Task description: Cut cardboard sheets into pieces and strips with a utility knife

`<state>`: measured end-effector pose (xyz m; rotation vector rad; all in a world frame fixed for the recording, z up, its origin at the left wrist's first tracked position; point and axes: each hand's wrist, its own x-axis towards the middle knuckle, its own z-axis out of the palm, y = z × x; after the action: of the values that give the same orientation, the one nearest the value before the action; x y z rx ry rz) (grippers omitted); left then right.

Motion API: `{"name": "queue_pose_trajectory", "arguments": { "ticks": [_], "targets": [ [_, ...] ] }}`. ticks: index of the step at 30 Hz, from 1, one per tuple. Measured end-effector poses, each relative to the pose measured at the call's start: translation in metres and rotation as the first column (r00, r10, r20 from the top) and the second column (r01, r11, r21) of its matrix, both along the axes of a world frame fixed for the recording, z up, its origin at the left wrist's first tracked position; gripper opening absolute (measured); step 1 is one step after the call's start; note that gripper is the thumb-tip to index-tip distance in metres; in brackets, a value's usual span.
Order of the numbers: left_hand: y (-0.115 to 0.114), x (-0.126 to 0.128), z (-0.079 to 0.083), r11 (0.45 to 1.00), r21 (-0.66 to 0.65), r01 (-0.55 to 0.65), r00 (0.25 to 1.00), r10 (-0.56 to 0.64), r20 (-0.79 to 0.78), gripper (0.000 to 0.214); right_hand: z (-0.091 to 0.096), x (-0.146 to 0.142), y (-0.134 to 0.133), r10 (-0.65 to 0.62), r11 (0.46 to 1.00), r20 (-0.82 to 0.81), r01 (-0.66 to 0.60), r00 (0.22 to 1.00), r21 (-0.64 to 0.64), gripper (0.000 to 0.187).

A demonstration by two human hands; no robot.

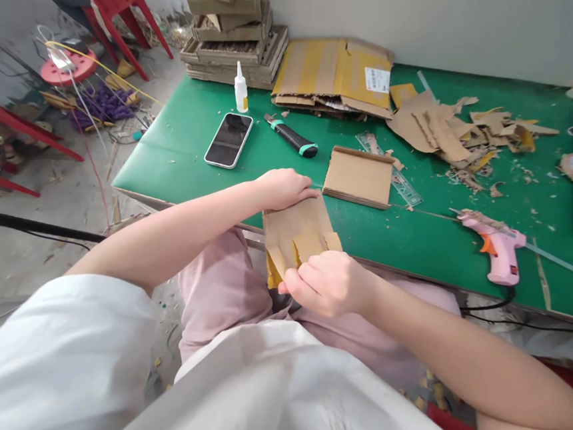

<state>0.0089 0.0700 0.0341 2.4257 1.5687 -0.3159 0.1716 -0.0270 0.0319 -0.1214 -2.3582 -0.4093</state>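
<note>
- right hand (328, 282): fingers pressed together, pinching the near flap of the cardboard piece (290, 225).
- left hand (286, 188): fingers curled over the piece's far edge.
- the piece's long axis runs between the hands, over the desk (182, 146) rim.
- glue gun (501, 250) lies well right of the piece.
</note>
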Motion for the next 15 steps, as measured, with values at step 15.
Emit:
{"name": "queue_pose_trajectory", "arguments": {
  "ticks": [15],
  "targets": [
    [0.014, -0.016, -0.009, 0.996, -0.043, -0.083, 0.995, 0.085, 0.055, 0.056, 0.028, 0.026, -0.022, 0.082, 0.997, -0.106, -0.08, 0.991, 0.021, 0.025]
  ]
}}
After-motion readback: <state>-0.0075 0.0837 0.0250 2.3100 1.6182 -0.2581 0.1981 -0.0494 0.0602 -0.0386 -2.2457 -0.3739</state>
